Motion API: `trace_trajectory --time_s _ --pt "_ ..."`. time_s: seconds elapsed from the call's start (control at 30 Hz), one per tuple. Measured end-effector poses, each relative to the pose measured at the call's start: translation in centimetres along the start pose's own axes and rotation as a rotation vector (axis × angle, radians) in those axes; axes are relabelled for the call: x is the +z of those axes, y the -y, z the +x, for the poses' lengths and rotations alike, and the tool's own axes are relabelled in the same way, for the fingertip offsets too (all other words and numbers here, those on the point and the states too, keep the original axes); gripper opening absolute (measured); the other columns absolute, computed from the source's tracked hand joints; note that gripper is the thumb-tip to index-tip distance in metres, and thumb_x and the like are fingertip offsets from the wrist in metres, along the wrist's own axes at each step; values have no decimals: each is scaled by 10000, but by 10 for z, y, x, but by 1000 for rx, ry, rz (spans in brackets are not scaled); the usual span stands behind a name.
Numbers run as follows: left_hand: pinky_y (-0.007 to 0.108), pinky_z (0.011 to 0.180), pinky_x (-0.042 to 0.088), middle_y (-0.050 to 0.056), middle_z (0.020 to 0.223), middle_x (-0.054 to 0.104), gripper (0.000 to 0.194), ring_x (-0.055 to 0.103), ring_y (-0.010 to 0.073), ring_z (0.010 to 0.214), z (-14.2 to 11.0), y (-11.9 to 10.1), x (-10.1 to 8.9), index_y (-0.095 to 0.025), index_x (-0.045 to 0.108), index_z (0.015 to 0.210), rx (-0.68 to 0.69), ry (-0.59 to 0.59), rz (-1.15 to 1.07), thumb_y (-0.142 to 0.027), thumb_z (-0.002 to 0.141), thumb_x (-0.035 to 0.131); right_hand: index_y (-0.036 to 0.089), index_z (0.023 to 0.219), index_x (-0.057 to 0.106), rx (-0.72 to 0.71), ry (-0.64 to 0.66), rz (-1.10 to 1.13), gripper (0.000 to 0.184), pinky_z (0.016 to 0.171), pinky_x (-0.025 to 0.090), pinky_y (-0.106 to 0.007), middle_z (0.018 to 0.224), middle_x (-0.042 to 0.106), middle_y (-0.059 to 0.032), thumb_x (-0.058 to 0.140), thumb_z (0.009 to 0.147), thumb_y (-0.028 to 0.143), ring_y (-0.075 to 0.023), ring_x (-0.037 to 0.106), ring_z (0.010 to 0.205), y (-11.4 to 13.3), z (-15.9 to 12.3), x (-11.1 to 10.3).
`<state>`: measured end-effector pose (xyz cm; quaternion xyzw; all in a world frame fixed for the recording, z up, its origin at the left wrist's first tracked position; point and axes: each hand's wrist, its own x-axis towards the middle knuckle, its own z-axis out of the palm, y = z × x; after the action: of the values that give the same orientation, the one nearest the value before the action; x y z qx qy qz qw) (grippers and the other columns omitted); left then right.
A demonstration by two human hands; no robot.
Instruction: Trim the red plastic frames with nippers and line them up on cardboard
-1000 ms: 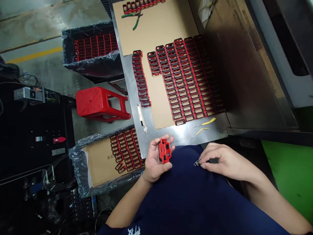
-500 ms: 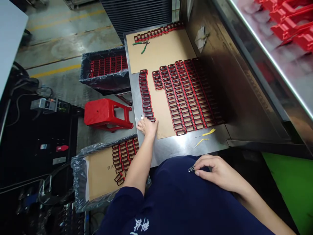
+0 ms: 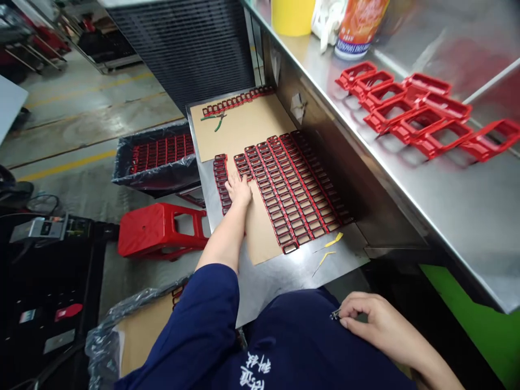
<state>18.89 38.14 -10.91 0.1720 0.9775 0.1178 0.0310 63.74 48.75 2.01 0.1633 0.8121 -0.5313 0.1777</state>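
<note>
My left hand (image 3: 239,189) reaches over the work table with its fingers spread. Its fingertips are at the lower end of a short column of red-and-black rectangular frames (image 3: 244,165); no held part shows in it. Just left of it runs a single column of similar frames (image 3: 220,176), its lower part hidden by my forearm. Rows of the same frames (image 3: 290,195) fill the right side of the cardboard sheet (image 3: 260,238). Close to my shirt, my right hand (image 3: 368,319) pinches a small shiny metal piece (image 3: 335,314), too small to name exactly.
Green-handled pliers (image 3: 219,120) lie at the far end below a row of frames. Yellow-tagged strips (image 3: 325,257) rest near the front edge. A raised metal shelf (image 3: 459,216) holds red frames (image 3: 406,108). A red stool (image 3: 146,230) and lined bins (image 3: 154,184) stand left.
My left hand has moved away from the lower end of the single column, up to the short column. The view has turned right, showing more of the shelf. My right hand keeps its pinch.
</note>
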Motion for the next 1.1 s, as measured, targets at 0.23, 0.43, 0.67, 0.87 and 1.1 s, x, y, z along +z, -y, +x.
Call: trace_trajectory --time_s 0.23,0.43,0.67,0.87,1.1 --pt "569 1178 232 236 1408 567 417 339 362 1439 -1 4 9 -66 683 1192 37 26 1 -143 930 368 181 800 728 167 -47 133 240 759 470 -279 900 680 -52 623 889 378 -193 622 813 -1 -3 12" --pt "522 1212 231 174 1559 437 435 268 346 1492 -48 21 7 -127 599 1349 115 47 -89 -203 942 466 172 822 745 107 17 181 252 754 456 -280 923 682 -56 646 885 396 -189 597 813 7 17 2" --pt "565 1131 400 128 1420 559 398 515 304 1331 -21 -1 -9 -157 593 1311 54 158 -364 -327 954 639 166 824 744 -9 38 167 223 766 470 -283 924 692 -62 671 886 368 -189 617 816 25 23 11" --pt "490 996 527 146 1292 617 430 638 265 1144 -59 -4 -40 -147 518 1374 -113 246 -740 -321 984 571 150 804 714 38 -58 308 349 737 458 -291 924 680 -83 707 893 488 -195 598 796 1 18 24" --pt "396 865 584 70 1211 656 582 734 205 935 -256 16 -69 -302 425 1417 -119 746 -1648 -415 902 670 177 732 648 -102 -5 862 402 974 515 -419 916 713 -105 850 781 522 -316 615 1184 17 49 31"
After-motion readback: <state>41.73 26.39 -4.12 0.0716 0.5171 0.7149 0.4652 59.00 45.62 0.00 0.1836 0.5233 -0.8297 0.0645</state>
